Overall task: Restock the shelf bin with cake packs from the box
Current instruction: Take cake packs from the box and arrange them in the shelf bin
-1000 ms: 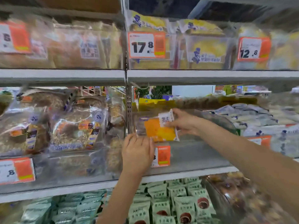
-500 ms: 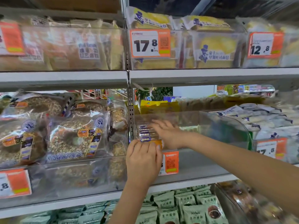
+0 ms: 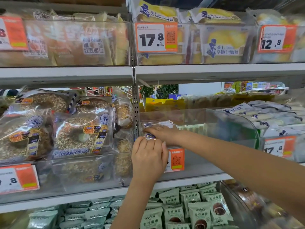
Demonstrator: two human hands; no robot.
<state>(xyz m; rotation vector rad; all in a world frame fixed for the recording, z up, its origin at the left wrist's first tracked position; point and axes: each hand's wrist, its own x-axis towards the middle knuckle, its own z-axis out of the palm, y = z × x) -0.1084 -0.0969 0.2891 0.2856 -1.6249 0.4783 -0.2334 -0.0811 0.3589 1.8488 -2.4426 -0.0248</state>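
Pressing flat on cake packs (image 3: 156, 124) inside the bin (image 3: 231, 123), right hand (image 3: 162, 132) is risking toppling them; left hand's (image 3: 148, 160) fingers (image 3: 145, 146) are curling over the rim.

1. Grey metal shelving (image 3: 66, 74) is running across the view in tiers, w/ a perforated upright (image 3: 135, 103) dividing left & right bays.
2. Orange-and-white price tags (image 3: 156, 37) are hanging on clear bin fronts; "17.8" & "12.8" are reading legibly.
3. Through the gap behind the middle tier, green foliage (image 3: 166, 90), a white wall panel (image 3: 200, 89) & further stocked shelving (image 3: 254, 86) are showing.
4. Lighting is appearing bright & even.
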